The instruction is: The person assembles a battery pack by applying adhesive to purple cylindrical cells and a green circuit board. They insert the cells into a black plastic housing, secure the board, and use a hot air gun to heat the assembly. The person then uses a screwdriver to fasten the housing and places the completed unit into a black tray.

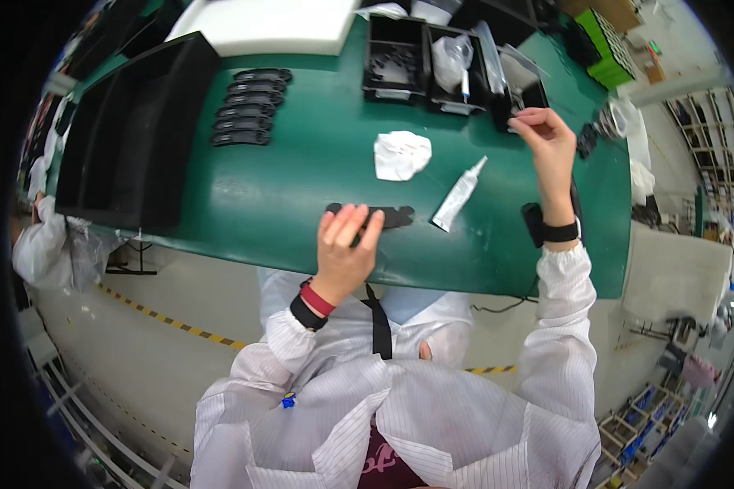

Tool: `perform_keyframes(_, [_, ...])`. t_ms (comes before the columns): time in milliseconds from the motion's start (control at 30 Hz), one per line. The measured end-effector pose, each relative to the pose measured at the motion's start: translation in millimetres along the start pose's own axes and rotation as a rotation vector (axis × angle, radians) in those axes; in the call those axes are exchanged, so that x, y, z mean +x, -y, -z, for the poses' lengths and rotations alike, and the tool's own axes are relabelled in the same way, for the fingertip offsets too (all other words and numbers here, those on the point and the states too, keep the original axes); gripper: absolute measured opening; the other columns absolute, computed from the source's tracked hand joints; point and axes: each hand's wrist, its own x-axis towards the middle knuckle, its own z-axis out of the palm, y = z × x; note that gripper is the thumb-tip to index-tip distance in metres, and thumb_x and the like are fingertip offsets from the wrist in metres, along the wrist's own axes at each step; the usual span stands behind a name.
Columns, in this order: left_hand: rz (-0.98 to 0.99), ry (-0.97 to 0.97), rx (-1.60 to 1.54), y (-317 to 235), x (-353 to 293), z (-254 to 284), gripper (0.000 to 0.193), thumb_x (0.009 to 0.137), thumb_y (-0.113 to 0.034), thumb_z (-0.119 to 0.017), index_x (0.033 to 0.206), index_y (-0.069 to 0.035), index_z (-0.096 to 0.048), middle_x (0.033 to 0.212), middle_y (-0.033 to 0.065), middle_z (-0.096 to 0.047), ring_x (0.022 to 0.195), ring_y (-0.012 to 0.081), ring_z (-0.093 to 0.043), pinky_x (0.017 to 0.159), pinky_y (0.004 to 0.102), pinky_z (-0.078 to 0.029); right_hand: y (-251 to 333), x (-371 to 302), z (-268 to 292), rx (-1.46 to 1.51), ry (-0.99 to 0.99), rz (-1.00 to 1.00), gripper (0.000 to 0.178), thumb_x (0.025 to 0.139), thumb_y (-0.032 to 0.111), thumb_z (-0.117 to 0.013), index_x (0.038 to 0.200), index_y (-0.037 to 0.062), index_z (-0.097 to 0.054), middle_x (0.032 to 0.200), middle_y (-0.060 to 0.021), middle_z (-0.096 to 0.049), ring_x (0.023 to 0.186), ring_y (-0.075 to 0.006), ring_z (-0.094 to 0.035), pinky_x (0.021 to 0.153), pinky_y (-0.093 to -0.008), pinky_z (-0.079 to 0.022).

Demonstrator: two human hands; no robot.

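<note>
A green counter (294, 175) offers a wide open stretch between a row of black curved parts (245, 111) on the left and a crumpled white cloth (402, 156) at centre. A high-sided black box (186, 143) blocks the far left; black bins (393, 94) stand across the back right. A lane runs between a white tube (460, 196) and the right hand (553, 151). The left hand (345, 254), over a dark flat piece (395, 218), obstructs the front middle.

Glossy tabletop (261, 191), matt black strip (398, 217), seemingly plastic
</note>
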Motion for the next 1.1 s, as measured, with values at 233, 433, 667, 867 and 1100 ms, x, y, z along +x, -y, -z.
perform_keyframes(233, [-0.002,0.002,0.001,-1,0,0,0.058,0.078,0.003,-0.068,0.133,-0.015,-0.061,0.140,0.0086,-0.049,0.131,0.0298,-0.047,0.115,0.0501,-0.032,31,-106,-47,0.357,0.036,-0.280,0.020,0.083,-0.011,-0.073,0.091,0.0017,-0.061,0.092,-0.0096,-0.070,0.087,-0.0160,-0.068,0.083,-0.0280,-0.055])
perform_keyframes(433, [0.013,0.005,-0.005,0,-2,0,0.059,0.077,0.004,-0.068,0.133,-0.014,-0.061,0.139,0.0089,-0.049,0.130,0.0308,-0.047,0.115,0.0502,-0.032,21,-147,-75,0.395,0.114,-0.504,0.017,0.089,-0.002,-0.072,0.106,-0.0057,-0.073,0.096,-0.0094,-0.074,0.087,-0.0148,-0.070,0.083,-0.0259,-0.055])
perform_keyframes(667, [0.013,0.000,-0.009,-4,5,3,0.062,0.077,0.008,-0.069,0.135,-0.011,-0.059,0.138,0.0102,-0.049,0.130,0.0312,-0.047,0.114,0.0505,-0.034,15,-170,-97,0.353,0.044,-0.541,0.025,0.095,0.005,-0.069,0.117,-0.0080,-0.071,0.101,-0.0129,-0.075,0.093,-0.0168,-0.073,0.087,-0.0271,-0.056])
perform_keyframes(867, [0.012,-0.015,-0.003,-3,4,0,0.061,0.078,0.006,-0.068,0.135,-0.014,-0.059,0.139,0.0084,-0.049,0.132,0.0298,-0.045,0.115,0.0495,-0.033,19,-171,-105,0.371,0.026,-0.497,0.020,0.095,0.002,-0.067,0.112,-0.0088,-0.072,0.101,-0.0143,-0.075,0.090,-0.0181,-0.074,0.085,-0.0274,-0.058])
perform_keyframes(1100, [0.008,-0.004,-0.007,-2,5,0,0.062,0.079,0.005,-0.069,0.137,-0.013,-0.057,0.140,0.0083,-0.049,0.132,0.0302,-0.046,0.114,0.0500,-0.032,16,-171,-117,0.208,0.007,-0.417,0.014,0.092,0.001,-0.070,0.103,-0.0072,-0.074,0.093,-0.0125,-0.076,0.083,-0.0165,-0.074,0.077,-0.0261,-0.059])
